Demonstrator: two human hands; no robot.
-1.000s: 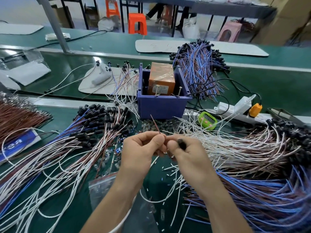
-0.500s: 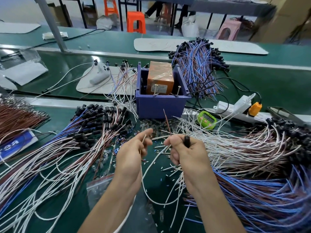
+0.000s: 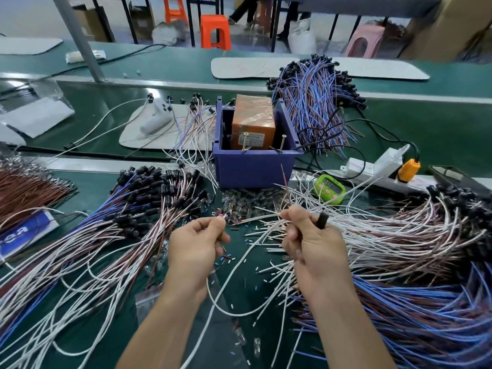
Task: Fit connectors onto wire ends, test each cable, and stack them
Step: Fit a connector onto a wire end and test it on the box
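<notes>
While connector-tipped cables [image 3: 149, 187] heap left on the counter [image 3: 91, 189], I see the right hand [image 3: 316, 246] gripping a black connector [image 3: 323, 220], the left hand [image 3: 197, 241] pinching something tiny; many bare-ended wires [image 3: 354, 235] remain.

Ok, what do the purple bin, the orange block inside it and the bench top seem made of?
The purple bin: likely moulded plastic, matte, uniform colour, thick walls. The orange block: probably a cardboard box in clear film; glossy wrinkles and a label show. The bench top: perhaps a green rubber or vinyl mat, smooth with soft light reflections.
</notes>
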